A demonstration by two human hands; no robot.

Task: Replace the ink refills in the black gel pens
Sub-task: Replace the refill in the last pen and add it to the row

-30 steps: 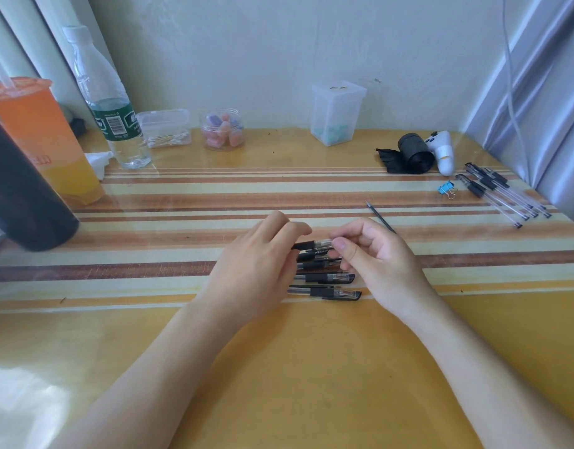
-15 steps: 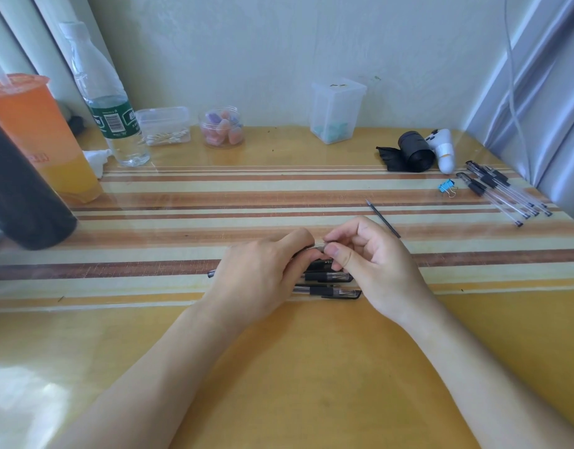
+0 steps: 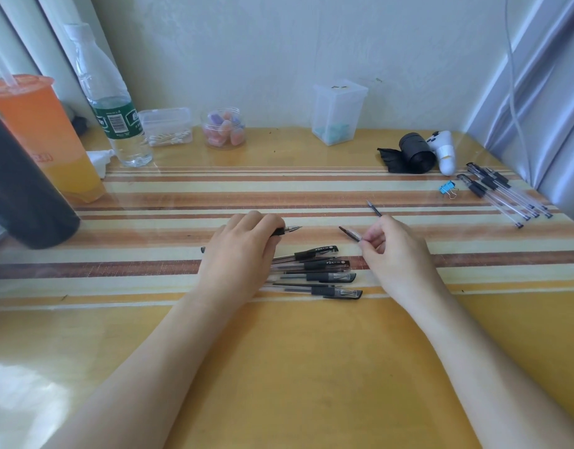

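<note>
Now my left hand (image 3: pixel 238 254) grips an uncapped gel pen (image 3: pixel 287 230) mid-frame, my right hand (image 3: pixel 394 251) pinches its cap (image 3: pixel 350 234), four capped pens (image 3: pixel 324 272) lying between them on the surface (image 3: pixel 295 367).

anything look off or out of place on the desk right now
Nothing spilled or damaged. The only odd bit is expected: the pen in the left hand is uncapped, its tip bare, and the right hand holds the cap. A thin loose refill lies askew behind that hand.
</note>
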